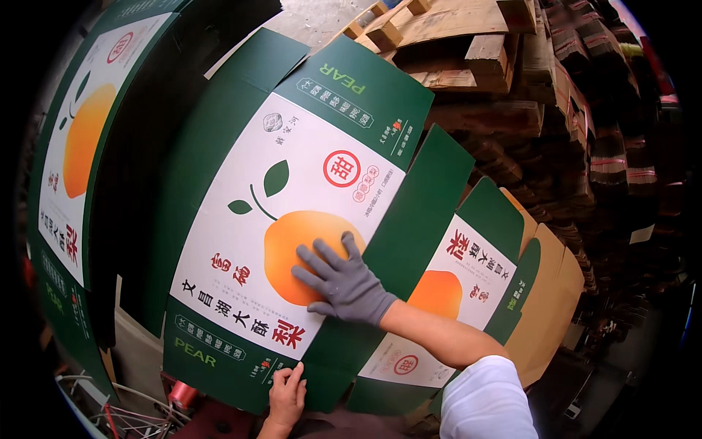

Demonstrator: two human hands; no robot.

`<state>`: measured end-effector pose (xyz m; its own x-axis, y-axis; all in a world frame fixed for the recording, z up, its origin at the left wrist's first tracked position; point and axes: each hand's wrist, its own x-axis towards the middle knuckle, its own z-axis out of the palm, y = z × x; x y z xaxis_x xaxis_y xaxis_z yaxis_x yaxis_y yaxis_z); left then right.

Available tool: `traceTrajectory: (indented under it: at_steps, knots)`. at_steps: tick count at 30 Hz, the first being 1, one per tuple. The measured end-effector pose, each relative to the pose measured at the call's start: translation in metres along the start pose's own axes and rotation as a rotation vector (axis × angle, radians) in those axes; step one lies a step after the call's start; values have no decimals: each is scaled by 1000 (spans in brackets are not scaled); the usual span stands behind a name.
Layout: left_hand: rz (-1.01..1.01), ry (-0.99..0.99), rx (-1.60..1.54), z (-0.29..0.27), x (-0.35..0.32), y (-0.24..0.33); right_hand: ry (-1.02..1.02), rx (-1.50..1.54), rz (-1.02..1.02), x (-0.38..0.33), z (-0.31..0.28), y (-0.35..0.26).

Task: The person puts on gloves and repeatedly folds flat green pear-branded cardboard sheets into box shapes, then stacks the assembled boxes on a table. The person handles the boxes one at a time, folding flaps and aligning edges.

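A large printed carton sheet [212,219], green and white with an orange pear picture, lies tilted before me. My right hand [340,282], in a grey glove, rests on the printed pear with its fingers spread and the palm down. At the near edge of the sheet is my bare left hand [287,395], its fingers bent together over the green border and gripping it. Whatever is under that edge is hidden. Beyond my right forearm, another flat printed carton [439,293] partly shows, with green flaps around a white panel.
At the left stands a matching carton panel [88,146] with a dark gap beside it. Wooden pallets [475,55] lie at the far right, near tall stacks of flat cardboard [607,146]. A red spool-like part [183,395] and thin wire spokes [139,421] show at lower left.
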<state>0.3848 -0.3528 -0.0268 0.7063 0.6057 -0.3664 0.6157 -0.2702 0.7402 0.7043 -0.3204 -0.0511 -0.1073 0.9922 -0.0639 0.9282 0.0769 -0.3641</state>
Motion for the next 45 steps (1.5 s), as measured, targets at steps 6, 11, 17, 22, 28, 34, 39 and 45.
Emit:
traceTrajectory:
  at_steps: [6,11,17,22,28,34,39,45]
  knots:
    - [-31,-6,6,4,-6,-8,152,-185,246,38,-42,123]
    - [30,18,9,2,-3,-9,324,-381,503,51,-44,190]
    - [156,25,-42,2,3,-19,400,-381,669,34,-9,112]
    - [213,12,-141,1,2,-24,352,-346,640,16,23,-18]
    - [188,-93,-299,-29,1,-36,265,-207,604,0,79,-146]
    - [457,568,420,-250,-41,-56,133,-214,558,-4,85,-211]
    - [129,634,731,-343,-67,-142,395,407,461,137,76,-275]
    - [210,638,786,-333,-61,-144,567,1431,764,296,-31,-279]
